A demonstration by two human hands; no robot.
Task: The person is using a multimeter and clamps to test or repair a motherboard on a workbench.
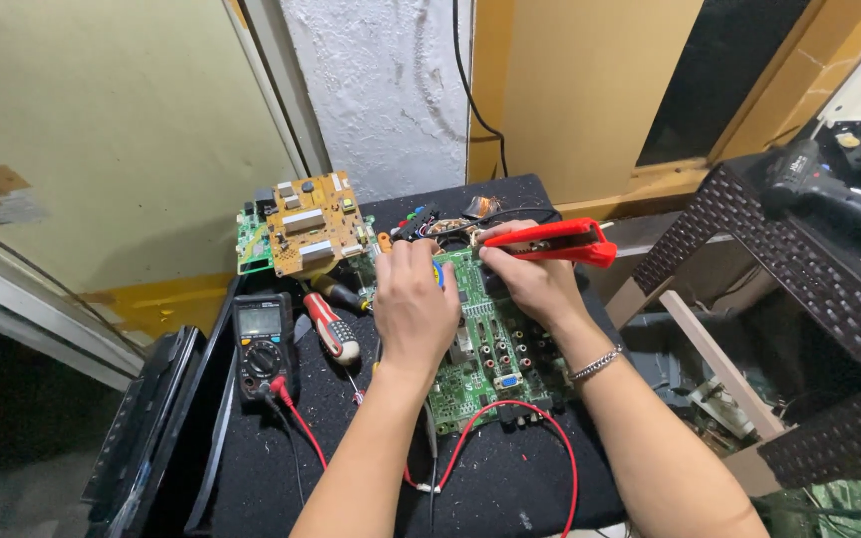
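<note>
- Left hand (pixel 413 304) resting on the green circuit board (pixel 485 354), fingers curled down around something small at the board's far edge; too hidden to tell what.
- Right hand (pixel 535 284) closed round a red-handled soldering tool (pixel 555 241), handle jutting right, tip aimed left at the far end of the board, just beside the left fingertips.
- Green circuit board lying flat at the middle of the black mat (pixel 510 488), connectors along its near edge.
- Red lead (pixel 510 413) looping over the near part of the mat, below the board.
- Black multimeter (pixel 263 344) to the left, red-handled screwdriver (pixel 333 329) between it and the board.
- Tan circuit board (pixel 313 221) at far left of the mat, tilted.
- Metal bracelet (pixel 597 364) on the right wrist.
</note>
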